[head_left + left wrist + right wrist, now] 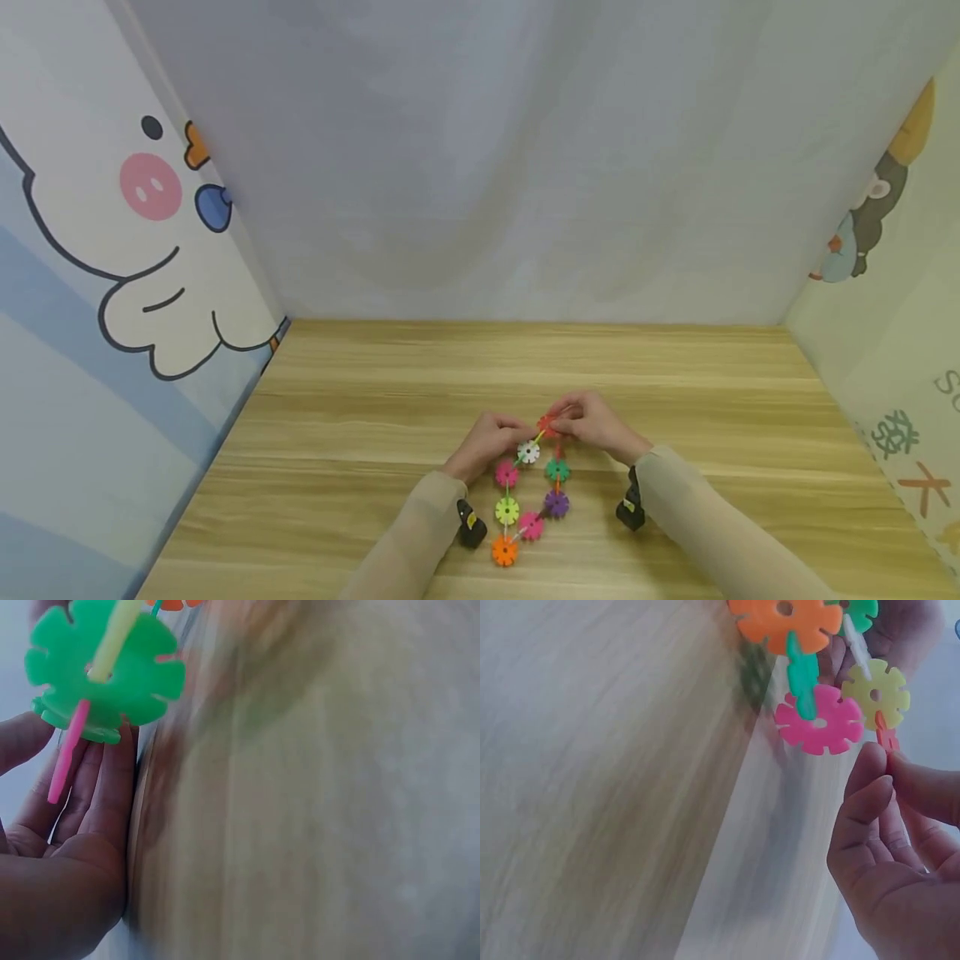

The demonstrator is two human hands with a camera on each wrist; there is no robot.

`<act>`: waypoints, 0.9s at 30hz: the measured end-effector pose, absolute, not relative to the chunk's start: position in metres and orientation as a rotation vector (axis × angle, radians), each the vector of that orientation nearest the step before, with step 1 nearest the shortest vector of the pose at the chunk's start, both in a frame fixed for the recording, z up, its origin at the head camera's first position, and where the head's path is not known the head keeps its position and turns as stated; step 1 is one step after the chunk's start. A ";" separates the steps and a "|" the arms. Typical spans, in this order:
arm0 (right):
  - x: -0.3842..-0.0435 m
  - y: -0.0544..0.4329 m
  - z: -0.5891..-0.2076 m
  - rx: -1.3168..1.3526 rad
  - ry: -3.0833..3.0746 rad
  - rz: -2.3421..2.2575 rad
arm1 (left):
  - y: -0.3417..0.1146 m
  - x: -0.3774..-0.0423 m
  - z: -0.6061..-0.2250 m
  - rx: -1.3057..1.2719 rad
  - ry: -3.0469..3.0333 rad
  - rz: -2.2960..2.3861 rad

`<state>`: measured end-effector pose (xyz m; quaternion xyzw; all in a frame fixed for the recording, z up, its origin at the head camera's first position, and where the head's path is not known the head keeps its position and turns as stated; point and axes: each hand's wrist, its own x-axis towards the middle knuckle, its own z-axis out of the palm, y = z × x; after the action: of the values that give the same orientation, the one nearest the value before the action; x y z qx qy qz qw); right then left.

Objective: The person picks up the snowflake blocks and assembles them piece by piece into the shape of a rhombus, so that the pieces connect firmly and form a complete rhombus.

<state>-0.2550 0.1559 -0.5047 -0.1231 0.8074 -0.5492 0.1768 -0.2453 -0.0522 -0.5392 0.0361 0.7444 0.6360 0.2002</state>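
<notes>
A loop of interlocking plastic snowflake discs lies between the two hands in the head view. Flat-facing discs in it include a white disc (528, 452), a yellow-green disc (507, 511), an orange disc (505, 550) and a purple disc (557, 503); edge-on discs link them. At the far end, my right hand (596, 423) pinches a red disc (547, 426) between thumb and fingers. My left hand (489, 440) pinches the chain beside it, near the white disc. In the left wrist view, a green disc (139, 675) partly covers the left fingertips.
The loop is over a wood-grain table (360, 383). A pale curtain (525, 167) stands behind it, with printed cartoon panels (90, 333) on either side. Each wrist wears a small black camera (471, 527).
</notes>
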 end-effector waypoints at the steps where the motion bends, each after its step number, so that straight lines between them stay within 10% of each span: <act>1: -0.255 0.155 -0.506 -0.361 2.289 -1.550 | -0.052 -0.246 -0.540 0.104 2.086 1.781; 27: -0.235 0.163 -0.512 -0.482 2.435 -1.370 | -0.052 -0.244 -0.542 0.121 2.090 1.817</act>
<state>-0.2352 0.1630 -0.5121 -0.1681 0.8488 -0.4775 0.1524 -0.2440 -0.0516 -0.5423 0.0430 0.7412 0.6442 0.1837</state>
